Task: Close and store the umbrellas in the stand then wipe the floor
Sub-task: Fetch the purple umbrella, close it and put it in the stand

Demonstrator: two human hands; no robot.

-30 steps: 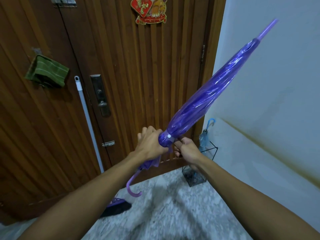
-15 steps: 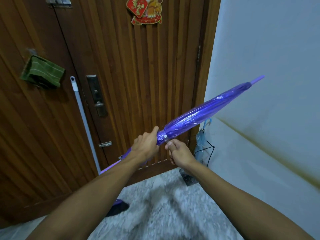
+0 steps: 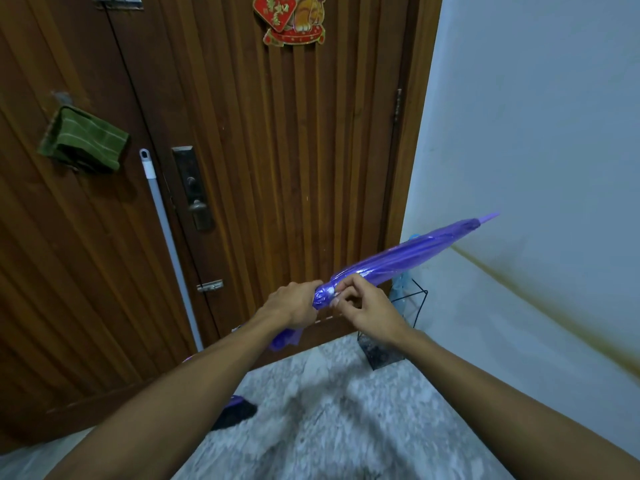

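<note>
Wooden door (image 3: 277,168) behind, left hand (image 3: 294,306) clenches the furled purple umbrella (image 3: 398,261); right hand (image 3: 367,306) pinches its strap beside that grip. Best hold folds tight while snapping, then aim at stand (image 3: 405,323) beyond.

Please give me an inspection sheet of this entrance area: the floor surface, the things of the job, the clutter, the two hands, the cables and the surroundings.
Surface: speckled grey floor, blurred; wetness cannot be told.
Job's things: purple umbrella folded, held slanting, tip toward the wall; wire stand in the corner, a blue umbrella in it; mop pole leaning on the door.
Clutter: green cloth hanging on the door.
Hands: left hand grips the umbrella near the strap; right hand pinches at the white snap.
Cables: nothing seen.
Surroundings: wooden door with red ornament, pale wall.
</note>
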